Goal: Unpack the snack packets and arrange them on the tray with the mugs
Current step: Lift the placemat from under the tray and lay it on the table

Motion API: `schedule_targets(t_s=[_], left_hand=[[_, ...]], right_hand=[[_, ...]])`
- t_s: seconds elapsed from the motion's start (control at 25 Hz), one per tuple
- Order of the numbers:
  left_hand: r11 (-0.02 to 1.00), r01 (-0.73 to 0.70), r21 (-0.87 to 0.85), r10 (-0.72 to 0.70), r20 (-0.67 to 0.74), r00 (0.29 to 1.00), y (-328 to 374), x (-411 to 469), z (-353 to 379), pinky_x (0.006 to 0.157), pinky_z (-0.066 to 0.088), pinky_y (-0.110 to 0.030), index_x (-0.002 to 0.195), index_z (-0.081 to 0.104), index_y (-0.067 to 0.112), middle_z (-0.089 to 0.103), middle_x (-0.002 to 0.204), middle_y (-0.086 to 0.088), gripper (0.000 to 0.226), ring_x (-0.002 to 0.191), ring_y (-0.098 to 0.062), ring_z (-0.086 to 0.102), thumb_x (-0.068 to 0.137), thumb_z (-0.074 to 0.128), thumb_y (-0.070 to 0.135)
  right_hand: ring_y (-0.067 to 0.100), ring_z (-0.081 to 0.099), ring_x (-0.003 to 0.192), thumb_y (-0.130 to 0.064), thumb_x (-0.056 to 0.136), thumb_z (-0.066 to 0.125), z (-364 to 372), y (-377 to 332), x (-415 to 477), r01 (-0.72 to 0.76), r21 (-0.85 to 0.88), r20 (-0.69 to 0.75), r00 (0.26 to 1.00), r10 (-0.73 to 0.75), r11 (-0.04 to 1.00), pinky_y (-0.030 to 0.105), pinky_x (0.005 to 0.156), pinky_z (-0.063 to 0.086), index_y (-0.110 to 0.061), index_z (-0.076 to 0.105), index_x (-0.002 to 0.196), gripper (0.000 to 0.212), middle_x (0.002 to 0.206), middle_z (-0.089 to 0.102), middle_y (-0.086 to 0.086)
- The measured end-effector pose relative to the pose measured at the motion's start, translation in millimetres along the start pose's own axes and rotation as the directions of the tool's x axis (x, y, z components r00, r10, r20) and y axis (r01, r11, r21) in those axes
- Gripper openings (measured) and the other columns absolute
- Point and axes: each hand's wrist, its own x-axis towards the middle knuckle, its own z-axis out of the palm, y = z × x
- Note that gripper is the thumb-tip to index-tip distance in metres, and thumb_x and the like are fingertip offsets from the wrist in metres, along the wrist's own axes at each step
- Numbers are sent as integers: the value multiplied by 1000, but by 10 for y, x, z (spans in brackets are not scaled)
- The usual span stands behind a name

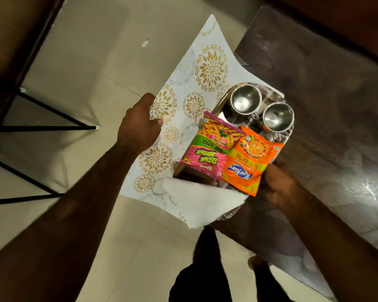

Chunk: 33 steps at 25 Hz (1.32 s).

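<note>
**Steady the tray, free the paper**

The left hand (pixel 140 125) pinches the outer edge of the patterned paper sheet (pixel 196 68), thumb on top and fingers curled beneath, so it is closed on the paper. The right hand (pixel 279 184) grips the near right rim of the steel tray (pixel 289 136), fingers under, close against the corner of the orange snack packet (pixel 248 158). Whether it also touches that packet I cannot tell.

The pink snack packet (pixel 207 147) lies just beside the orange one, their edges overlapping, both on the near half of the tray. Two steel mugs (pixel 246 99) stand upright at the far end. The tray rests on the paper, partly over the dark table (pixel 325 94) and overhanging its edge; a corner of the paper folds up over the tray's near rim.

My judgement: the packets are placed, and the sheet is what remains. Keep the tray level with the right hand, since the mugs would slide easily on steel. Draw the paper sideways and low rather than lifting, or the packets may shift.
</note>
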Motion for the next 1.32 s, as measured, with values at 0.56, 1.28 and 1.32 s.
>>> schedule_targets(t_s=[0.56, 1.28, 1.32], left_hand=[[982, -121, 143, 133, -72, 989, 630, -539, -1112, 89, 53, -53, 115, 50, 27, 68, 110, -2, 32, 103, -31, 63, 91, 67, 15], [800, -600, -3, 568, 325, 756, 2102, -1300, -2050, 86, 53, -35, 98, 57, 40, 67, 98, 25, 30, 97, 0, 64, 91, 71, 14], [790, -612, -28, 580, 357, 732, 2137, -1330, -2001, 88, 54, -38, 98, 58, 37, 68, 100, 21, 29, 98, -2, 65, 91, 70, 12]], right_hand=[[23, 70, 52, -11, 102, 53, -125, -87, -5, -35, -122, -65, 998, 27, 992, 34, 48, 60, 0, 63, 125, 27, 109, 69, 26], [10, 47, 125, -22, 74, 89, -703, -1708, -1777, 683, -470, 105, 672, -733, 559, 23, 95, 40, -18, 43, 146, 86, 138, 48, -9], [7, 44, 127, -28, 71, 91, -731, -1847, -1933, 693, -456, 144, 677, -722, 559, 23, 96, 40, -21, 36, 152, 98, 142, 42, -14]])
